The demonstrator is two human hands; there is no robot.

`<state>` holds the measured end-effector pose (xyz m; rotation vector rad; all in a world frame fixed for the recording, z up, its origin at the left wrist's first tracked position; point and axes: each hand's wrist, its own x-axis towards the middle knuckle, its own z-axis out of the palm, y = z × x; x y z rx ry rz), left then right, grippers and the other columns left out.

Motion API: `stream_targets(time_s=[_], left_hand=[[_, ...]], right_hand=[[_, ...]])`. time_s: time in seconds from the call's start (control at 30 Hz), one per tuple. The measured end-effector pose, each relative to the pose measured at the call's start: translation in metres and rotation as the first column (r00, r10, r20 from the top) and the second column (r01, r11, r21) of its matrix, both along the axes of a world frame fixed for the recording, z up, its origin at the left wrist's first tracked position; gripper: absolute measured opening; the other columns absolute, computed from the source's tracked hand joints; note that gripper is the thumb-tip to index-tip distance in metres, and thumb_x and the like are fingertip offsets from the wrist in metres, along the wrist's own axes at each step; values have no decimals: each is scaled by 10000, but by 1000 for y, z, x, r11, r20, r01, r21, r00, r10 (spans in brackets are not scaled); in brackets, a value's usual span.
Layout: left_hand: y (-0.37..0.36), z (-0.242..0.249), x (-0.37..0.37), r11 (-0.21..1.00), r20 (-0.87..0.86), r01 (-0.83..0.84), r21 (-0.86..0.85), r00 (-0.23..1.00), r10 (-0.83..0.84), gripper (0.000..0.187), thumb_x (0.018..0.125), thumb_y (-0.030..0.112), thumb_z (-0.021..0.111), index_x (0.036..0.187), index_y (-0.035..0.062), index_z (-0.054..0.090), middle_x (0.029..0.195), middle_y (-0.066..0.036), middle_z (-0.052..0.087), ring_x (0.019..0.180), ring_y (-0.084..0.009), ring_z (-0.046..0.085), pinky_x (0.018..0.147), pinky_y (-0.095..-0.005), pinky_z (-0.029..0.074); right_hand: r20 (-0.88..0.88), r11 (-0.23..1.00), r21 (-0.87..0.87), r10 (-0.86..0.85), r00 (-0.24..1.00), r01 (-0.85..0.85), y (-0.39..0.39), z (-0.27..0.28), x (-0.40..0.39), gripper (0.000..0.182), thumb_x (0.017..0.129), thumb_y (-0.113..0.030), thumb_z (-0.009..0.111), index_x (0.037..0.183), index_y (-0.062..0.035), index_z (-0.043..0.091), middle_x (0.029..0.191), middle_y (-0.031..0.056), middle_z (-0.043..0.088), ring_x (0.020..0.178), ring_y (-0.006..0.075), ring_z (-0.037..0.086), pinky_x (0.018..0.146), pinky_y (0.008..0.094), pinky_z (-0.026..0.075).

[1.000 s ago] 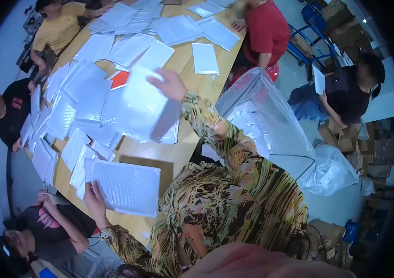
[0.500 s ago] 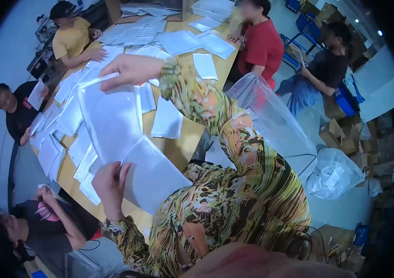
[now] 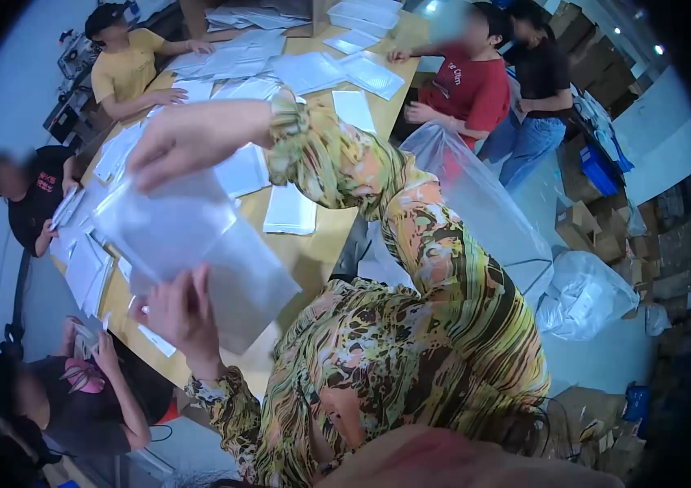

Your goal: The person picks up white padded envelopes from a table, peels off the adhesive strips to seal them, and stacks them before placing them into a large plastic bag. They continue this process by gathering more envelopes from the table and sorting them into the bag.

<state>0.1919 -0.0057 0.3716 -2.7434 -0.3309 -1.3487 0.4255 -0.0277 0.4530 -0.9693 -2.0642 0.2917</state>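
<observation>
The right hand (image 3: 191,142) is raised at approx. 10 o'clock in the view, fingers bent together and pinching the top edge of a clear, thin plastic bag (image 3: 162,228), which hangs down from it and looks a bit blurred. The left hand (image 3: 179,313) is lower, at approx. 8 o'clock, fingers closed on the lower part of a white rectangular bubble mailer envelope (image 3: 252,281); this envelope is tilted, and its upper left part overlaps w/ the clear bag, so bag and envelope touch; I cannot tell if the envelope is inside the bag or only behind it. Both things are held in the air above the near edge of the long wooden table (image 3: 313,260). On the table, toward 11-12 o'clock, lie many more white mailer envelopes (image 3: 290,210), some single, some in loose piles. At 3 o'clock from the hands, beside the table, stands a large clear plastic sack (image 3: 484,220), open at the top. Other people sit around: a person in yellow shirt (image 3: 128,69) at 11 o'clock, a person in red shirt (image 3: 471,89) at 1 o'clock, a person in black shirt (image 3: 36,203) at 9 o'clock.
</observation>
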Motion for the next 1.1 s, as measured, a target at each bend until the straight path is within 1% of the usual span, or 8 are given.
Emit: stream_targets(time_s=[0.17, 0.4, 0.77, 0.87, 0.93, 0.97, 1.03, 1.1], left_hand=[[-2, -7, -7, 995, 17, -55, -87, 998, 57, 132, 710, 149, 743, 737, 109, 621, 549, 7, 438, 542, -153, 436, 761, -322, 280], [-7, -10, -5, 993, 57, -73, -97, 995, 78, 139, 713, 149, 741, 732, 113, 607, 542, 14, 442, 533, -151, 425, 763, -333, 274], [-11, -20, -10, 978, -57, -11, -210, 998, -1, 227, 684, 65, 741, 867, 64, 605, 668, -28, 503, 656, -168, 480, 848, -365, 307], [7, -47, -4, 938, 299, -76, -340, 936, 184, 312, 736, 98, 713, 1000, 27, 561, 888, -76, 541, 797, -190, 529, 888, -375, 325], [24, -74, -10, 553, 321, 154, -819, 922, 218, 396, 820, 184, 663, 1124, 12, 478, 972, -55, 530, 816, -123, 520, 788, -284, 381], [15, -61, -13, 185, 239, 204, -961, 953, 189, 299, 899, 240, 561, 1061, -10, 526, 906, -21, 561, 771, -60, 504, 661, -201, 387], [31, -88, -21, 84, 245, 237, -968, 963, 111, 274, 915, 250, 530, 1006, -8, 550, 850, -11, 567, 716, -48, 493, 608, -185, 375], [30, -86, -17, -29, 282, 284, -958, 957, 73, 292, 939, 253, 488, 828, 4, 593, 683, 23, 555, 575, -30, 452, 514, -178, 347]], right_hand=[[-118, 897, -396, 162, 980, -196, 6, -25, -12, 319, 902, -298, 528, 881, 16, 577, 636, -13, 501, 608, 50, 402, 539, 253, 371], [-3, 866, -427, 285, 959, -259, 19, -20, 7, 334, 899, -290, 531, 788, 25, 526, 621, -4, 471, 588, 64, 401, 519, 250, 363], [-88, 513, -744, 560, 823, -429, 22, -86, -43, 314, 945, -199, 439, 1071, 61, 564, 856, 32, 627, 767, 78, 475, 725, 277, 420], [-277, 413, -783, 439, 855, -465, 21, -102, -40, 318, 951, -201, 430, 1056, 65, 570, 884, 32, 637, 769, 70, 482, 715, 287, 425], [-164, 551, -755, 367, 915, -357, 22, -113, -38, 315, 940, -227, 441, 1031, 37, 589, 833, 57, 643, 733, 90, 512, 681, 305, 429], [0, 686, -688, 327, 945, -237, 22, -116, -40, 304, 929, -234, 449, 986, 25, 597, 789, 86, 631, 704, 134, 527, 668, 318, 429], [192, 872, -486, 173, 966, -59, 17, -122, -48, 296, 891, -269, 474, 828, -5, 592, 706, 166, 582, 656, 291, 555, 634, 374, 435], [198, 913, -398, -10, 980, 90, -4, -106, -59, 307, 878, -295, 474, 814, -18, 591, 716, 152, 599, 671, 300, 575, 635, 397, 445]])
